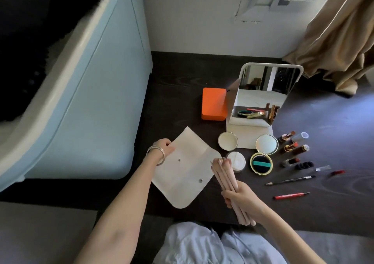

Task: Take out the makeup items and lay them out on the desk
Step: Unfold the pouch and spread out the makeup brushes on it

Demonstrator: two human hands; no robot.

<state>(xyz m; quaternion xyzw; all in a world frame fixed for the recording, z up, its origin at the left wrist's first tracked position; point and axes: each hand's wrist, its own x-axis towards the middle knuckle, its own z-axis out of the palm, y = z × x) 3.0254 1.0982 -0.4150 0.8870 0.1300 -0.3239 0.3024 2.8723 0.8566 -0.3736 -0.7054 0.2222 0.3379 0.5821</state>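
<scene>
A flat cream pouch (183, 168) with metal snaps lay open-flapped on the dark wood-grain desk (174, 93). The left hand (163, 145) pinched its far corner. The right hand (239, 198) clasped a bundle of slim pale-pink brush handles (224, 175), just beside the pouch.

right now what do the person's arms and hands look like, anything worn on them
Both forearms are bare, no sleeves in view. The left wrist carries thin silver bangles next to the left hand. The right hand shows no rings, watch or bracelet.
</scene>
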